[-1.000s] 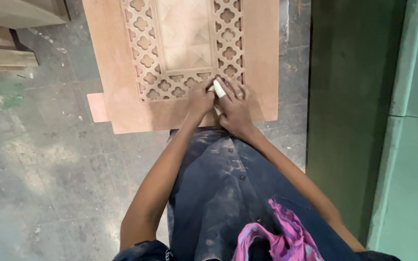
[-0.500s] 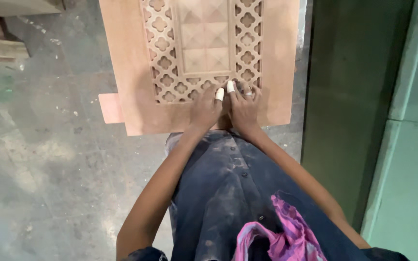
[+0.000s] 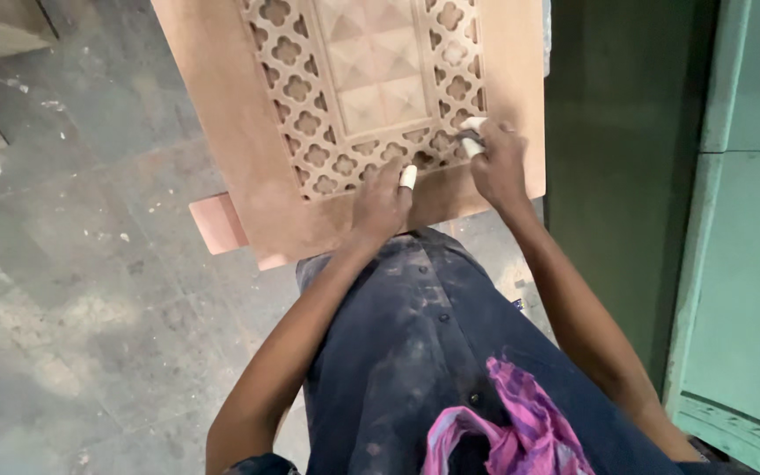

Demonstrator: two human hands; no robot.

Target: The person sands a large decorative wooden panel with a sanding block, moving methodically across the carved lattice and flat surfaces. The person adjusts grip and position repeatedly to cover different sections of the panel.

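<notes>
Nearest the camera: a pink and purple cloth (image 3: 507, 427), bunched at the waist of a dusty dark blue garment (image 3: 415, 343). Beyond it, two bare forearms reach forward to a carved wooden panel (image 3: 222, 114), reddish-brown, lying flat and running out of view at the top edge. Left hand (image 3: 380, 200): palm down on the panel's lower border, fingers loosely curled, gripping nothing; one fingertip, wrapped in pale tape (image 3: 407, 177), touches the bottom row of the pierced fretwork. Right hand (image 3: 496, 163): fingers closed around a small pale piece, possibly folded abrasive paper (image 3: 472, 134), pressed onto the lower right corner of the fretwork (image 3: 310, 132); what the piece is cannot be told for certain. The two hands lie apart along the same lower fretwork band, the left nearer the middle. Fretwork: quatrefoil openings framing a central field of raised pyramid facets (image 3: 376, 62). Under the panel's near left corner, a small flat wooden offcut (image 3: 215, 224) projects. Further out: grey dusty concrete floor (image 3: 72, 290) on the left, green painted wall (image 3: 749, 264) on the right.
</notes>
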